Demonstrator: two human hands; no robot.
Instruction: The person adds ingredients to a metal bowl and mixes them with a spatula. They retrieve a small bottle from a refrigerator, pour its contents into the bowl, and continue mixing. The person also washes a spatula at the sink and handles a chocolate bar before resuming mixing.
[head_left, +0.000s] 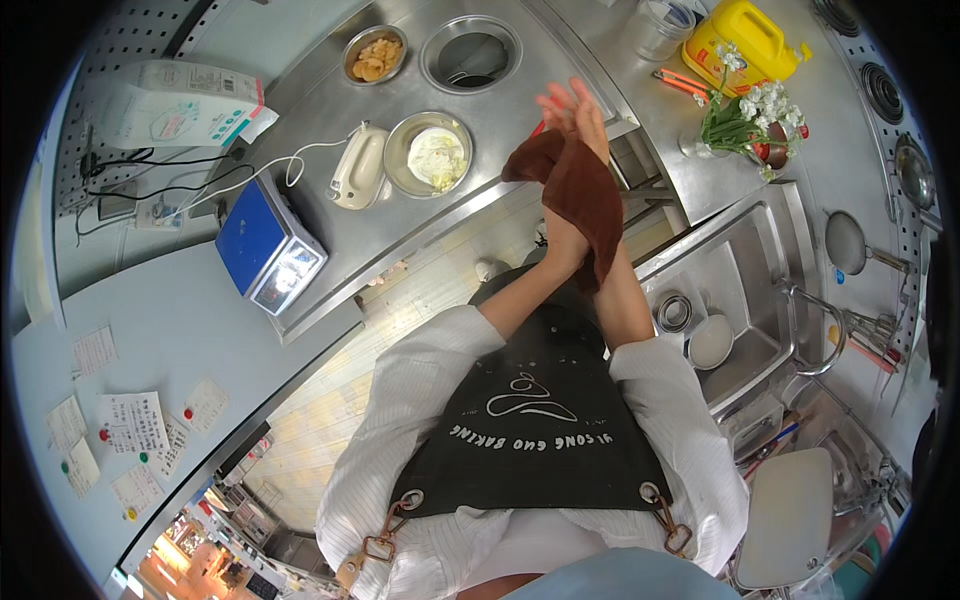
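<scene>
A brown cloth (588, 195) lies draped over both of my hands, in front of me at the counter's edge. My left hand (565, 238) presses the cloth against my right hand; its fingers are hidden beneath the fabric. Beyond the cloth, the stretched-out fingers of my right hand (580, 115) show bare and slightly apart. To the left of them stands a metal bowl (465, 180) with a white creamy mass and pale yellowish bits inside. Beside that bowl a cream-coloured hand mixer (358, 172) rests on the steel counter (330, 95).
A small bowl (375, 55) of light-brown pieces and a round counter opening (471, 54) lie farther back. A blue-topped scale (268, 240) sits left. At right are white flowers (765, 105), a yellow jug (742, 45) and a sink (735, 260) with metal rings and a round dish.
</scene>
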